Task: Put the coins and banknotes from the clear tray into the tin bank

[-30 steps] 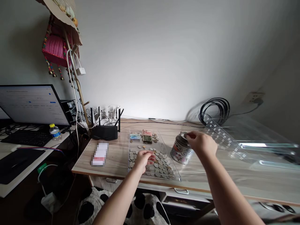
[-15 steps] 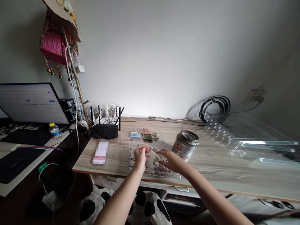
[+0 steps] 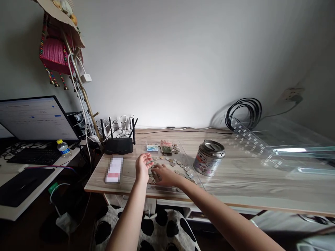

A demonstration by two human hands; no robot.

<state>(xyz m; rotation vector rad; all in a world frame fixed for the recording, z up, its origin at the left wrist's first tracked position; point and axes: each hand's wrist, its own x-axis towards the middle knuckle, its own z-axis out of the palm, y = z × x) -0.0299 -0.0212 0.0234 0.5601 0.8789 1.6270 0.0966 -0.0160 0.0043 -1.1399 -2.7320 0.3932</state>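
There are 2 hands, 1 left hand point(image 3: 143, 164) and 1 right hand point(image 3: 164, 176), and 1 clear tray point(image 3: 167, 189). The coins point(image 3: 180, 164) are too many and too small to count exactly, but well over 20. Also in view are 2 small piles of banknotes point(image 3: 165, 147), 1 tin point(image 3: 208, 158), 1 router point(image 3: 119, 145), 1 monitor point(image 3: 34, 118), 1 keyboard point(image 3: 34, 157), 1 water bottle point(image 3: 63, 149), 1 cable coil point(image 3: 244, 113) and 1 pink basket point(image 3: 53, 52).
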